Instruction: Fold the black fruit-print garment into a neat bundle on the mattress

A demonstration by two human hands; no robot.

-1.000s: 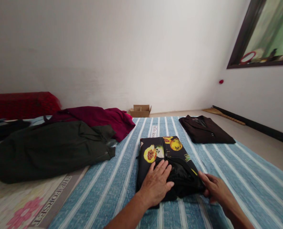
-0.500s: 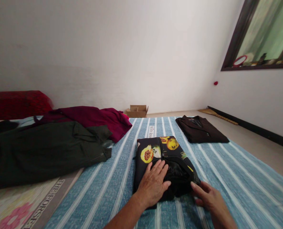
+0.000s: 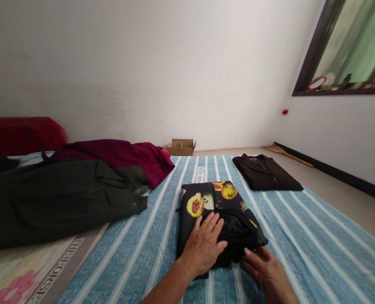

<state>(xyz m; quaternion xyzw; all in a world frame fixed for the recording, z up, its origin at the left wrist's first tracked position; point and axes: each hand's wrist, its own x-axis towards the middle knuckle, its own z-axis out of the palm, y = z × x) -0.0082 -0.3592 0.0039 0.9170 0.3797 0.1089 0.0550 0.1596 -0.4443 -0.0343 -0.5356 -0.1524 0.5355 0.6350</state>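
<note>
1. L hand (image 3: 204, 242): palm down on near L part of folded garment (image 3: 230, 223), fingers outstretched, not gripping.
2. R hand (image 3: 265, 266): at garment's near R corner, thumb & fingers by the edge; can't tell if cloth is pinched. Hands apart from e/o.
3. Garment: black w/ yellow fruit print, zip at front, dark lining showing; lies flat on blue/white striped sheet (image 3: 133, 249), near side, just R of centre.
4. Dk brown garment (image 3: 268, 175): folded, far R on sheet, well apart from hands.
5. Dk green garment (image 3: 67, 202): L side, spread loosely, partly over floral mat (image 3: 48, 266) w/ lettering.
6. Maroon garment (image 3: 120, 156): just behind green one, crumpled.
7. Background: sm. open cardboard box (image 3: 181, 147) by wall (image 3: 174, 76); red bundle (image 3: 19, 135) far L; red-rimmed mirror (image 3: 316, 83) at window (image 3: 348, 55), upper R.
</note>
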